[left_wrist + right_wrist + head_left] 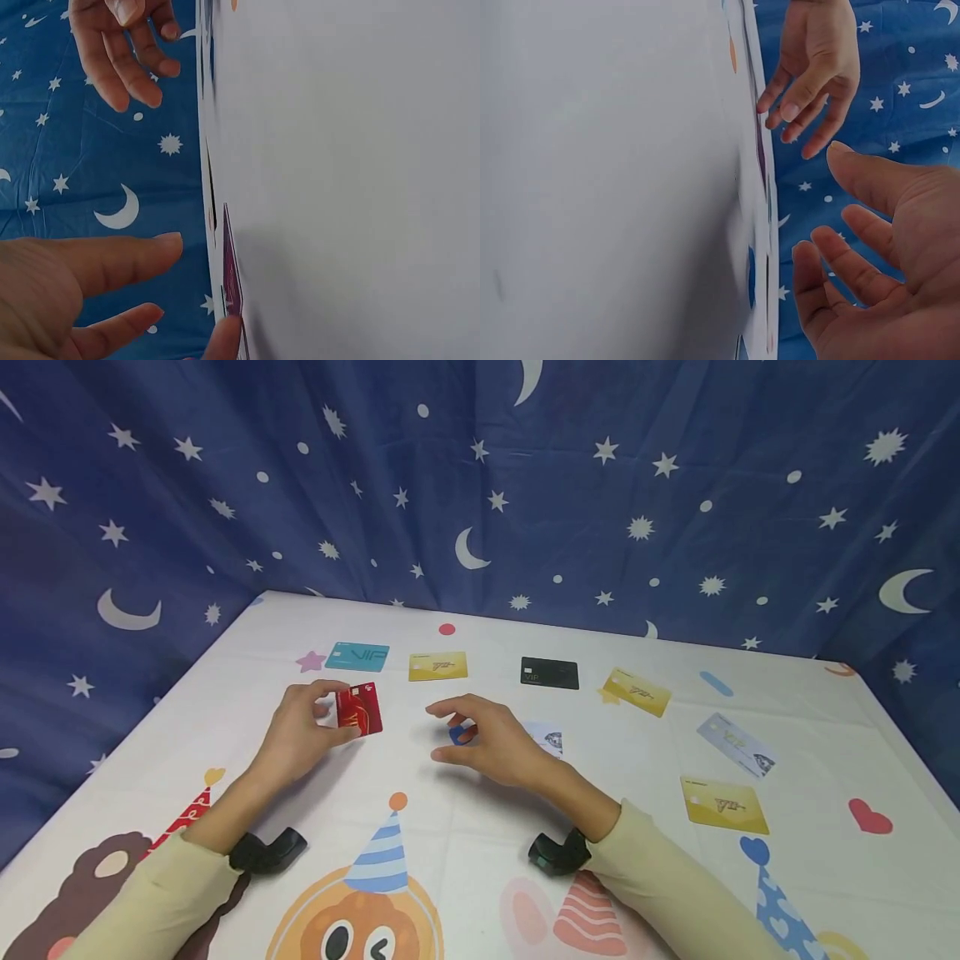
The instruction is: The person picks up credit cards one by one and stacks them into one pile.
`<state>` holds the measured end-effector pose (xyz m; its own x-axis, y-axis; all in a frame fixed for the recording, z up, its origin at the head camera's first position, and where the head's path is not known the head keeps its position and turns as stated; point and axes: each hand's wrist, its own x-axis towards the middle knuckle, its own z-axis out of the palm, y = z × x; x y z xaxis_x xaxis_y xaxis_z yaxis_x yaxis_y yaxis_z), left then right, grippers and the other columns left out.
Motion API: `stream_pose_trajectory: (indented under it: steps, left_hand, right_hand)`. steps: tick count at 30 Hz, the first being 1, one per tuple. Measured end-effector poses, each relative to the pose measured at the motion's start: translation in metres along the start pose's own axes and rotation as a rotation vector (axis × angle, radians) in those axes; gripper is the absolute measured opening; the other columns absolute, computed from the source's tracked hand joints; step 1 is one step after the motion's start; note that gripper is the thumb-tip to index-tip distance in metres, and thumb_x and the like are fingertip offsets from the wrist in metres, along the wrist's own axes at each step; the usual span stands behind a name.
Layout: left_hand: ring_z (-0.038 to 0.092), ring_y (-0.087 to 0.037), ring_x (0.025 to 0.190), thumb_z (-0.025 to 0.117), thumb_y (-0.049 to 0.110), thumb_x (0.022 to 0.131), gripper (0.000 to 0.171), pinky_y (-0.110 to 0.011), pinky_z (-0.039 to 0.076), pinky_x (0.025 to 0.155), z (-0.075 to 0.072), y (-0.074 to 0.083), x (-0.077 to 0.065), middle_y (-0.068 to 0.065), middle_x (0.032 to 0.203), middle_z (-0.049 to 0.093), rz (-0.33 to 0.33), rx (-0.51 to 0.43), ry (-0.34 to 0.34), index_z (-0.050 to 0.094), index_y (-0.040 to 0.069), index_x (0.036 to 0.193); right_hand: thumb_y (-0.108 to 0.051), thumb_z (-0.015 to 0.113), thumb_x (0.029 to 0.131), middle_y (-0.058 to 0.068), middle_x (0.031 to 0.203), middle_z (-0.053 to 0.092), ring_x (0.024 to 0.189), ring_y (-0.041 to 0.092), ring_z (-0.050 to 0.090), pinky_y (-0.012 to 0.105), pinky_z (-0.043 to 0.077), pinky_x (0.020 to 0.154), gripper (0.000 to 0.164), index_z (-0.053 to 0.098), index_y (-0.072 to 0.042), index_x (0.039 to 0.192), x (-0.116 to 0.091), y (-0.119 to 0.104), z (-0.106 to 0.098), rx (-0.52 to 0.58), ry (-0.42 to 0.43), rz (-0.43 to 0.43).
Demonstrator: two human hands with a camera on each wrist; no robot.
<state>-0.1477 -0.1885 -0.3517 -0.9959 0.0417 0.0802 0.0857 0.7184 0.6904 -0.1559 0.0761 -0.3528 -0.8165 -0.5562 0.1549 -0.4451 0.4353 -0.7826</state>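
Observation:
My left hand [300, 722] holds a red card [363, 710] by its edges at the table's left middle, thumb at the lower edge and a finger at the upper one. In the left wrist view the red card [232, 270] shows nearly edge-on, a fingertip touching its near end. My right hand [487, 739] hovers above the table to the right of it, fingers loosely bent and apart, holding nothing. A silver-white card [549, 737] lies partly hidden behind the right hand. Part of a blue shape [459, 735] shows between its fingers.
Along the back lie a teal VIP card [357, 657], a gold card [438, 666] and a black VIP card [550, 673]. Farther right are a gold card [637, 692], a silver card [737, 744] and another gold card [724, 805]. A starry blue curtain [465, 468] hangs behind the printed tablecloth.

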Motion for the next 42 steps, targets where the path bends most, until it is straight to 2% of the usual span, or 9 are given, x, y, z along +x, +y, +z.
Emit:
stream_pose_trajectory:
  steps: [6,10,14,17,19,26,35,42]
  left_hand:
    - [0.050,-0.044,0.109,0.071,-0.003,0.078,0.059,-0.049,0.052,0.077,0.006,0.002,0.002,-0.029,0.129,0.038,0.012,-0.030,-0.026,0.048,-0.002,0.133]
    - [0.052,-0.039,0.098,0.071,-0.006,0.076,0.061,-0.044,0.053,0.073,0.006,-0.007,0.012,-0.030,0.128,0.038,0.076,0.041,-0.004,0.049,-0.003,0.133]
    - [0.047,-0.033,0.089,0.076,-0.002,0.074,0.068,-0.040,0.041,0.071,0.002,-0.018,0.025,-0.027,0.123,0.048,0.121,0.116,-0.004,0.046,-0.002,0.135]
    - [0.045,-0.031,0.088,0.078,0.002,0.075,0.072,-0.039,0.035,0.071,0.000,-0.023,0.031,-0.023,0.115,0.056,0.127,0.113,-0.044,0.043,-0.002,0.137]
    - [0.045,-0.030,0.087,0.078,0.005,0.076,0.072,-0.038,0.036,0.071,0.000,-0.024,0.033,-0.022,0.112,0.058,0.126,0.102,-0.068,0.042,-0.002,0.137]
    - [0.045,-0.025,0.079,0.077,0.005,0.077,0.070,-0.033,0.037,0.064,0.002,-0.024,0.033,-0.015,0.098,0.060,0.105,0.080,-0.099,0.043,0.000,0.138]
    - [0.048,-0.021,0.073,0.080,0.006,0.076,0.072,-0.024,0.040,0.058,0.003,-0.024,0.033,-0.007,0.087,0.059,0.151,0.046,-0.193,0.042,0.003,0.138]
    - [0.045,-0.020,0.072,0.081,0.010,0.077,0.071,-0.024,0.038,0.058,0.005,-0.026,0.035,-0.007,0.085,0.052,0.168,0.051,-0.230,0.044,0.003,0.137]
  right_hand:
    - [-0.016,0.079,0.080,0.007,0.119,0.060,0.099,0.021,0.056,0.027,0.049,0.083,0.052,0.059,-0.009,0.128,0.003,0.000,0.003,-0.012,0.002,0.010]
    - [-0.018,0.079,0.080,0.006,0.119,0.060,0.098,0.021,0.055,0.028,0.048,0.083,0.052,0.060,-0.010,0.128,0.006,0.001,0.006,-0.027,0.003,0.015]
    - [-0.019,0.079,0.080,0.005,0.120,0.059,0.099,0.021,0.055,0.029,0.048,0.082,0.053,0.060,-0.012,0.129,0.008,0.000,0.010,-0.041,-0.006,0.023]
    - [-0.019,0.079,0.080,0.005,0.120,0.059,0.097,0.021,0.056,0.030,0.048,0.081,0.053,0.060,-0.012,0.129,0.010,-0.001,0.011,-0.047,-0.007,0.028]
    - [-0.019,0.079,0.080,0.005,0.118,0.059,0.095,0.021,0.055,0.030,0.048,0.081,0.053,0.060,-0.012,0.129,0.011,-0.001,0.013,-0.049,-0.002,0.033]
    - [-0.021,0.079,0.080,0.004,0.117,0.058,0.091,0.018,0.054,0.026,0.046,0.077,0.054,0.059,-0.014,0.129,0.017,-0.002,0.020,-0.058,-0.008,0.074]
    - [-0.019,0.079,0.079,0.006,0.120,0.055,0.091,0.018,0.051,0.025,0.044,0.073,0.057,0.057,-0.010,0.130,0.020,0.001,0.030,-0.100,0.023,0.083]
    - [-0.018,0.079,0.079,0.009,0.124,0.053,0.088,0.018,0.051,0.024,0.044,0.070,0.057,0.056,-0.010,0.131,0.024,-0.001,0.038,-0.157,0.076,0.174]
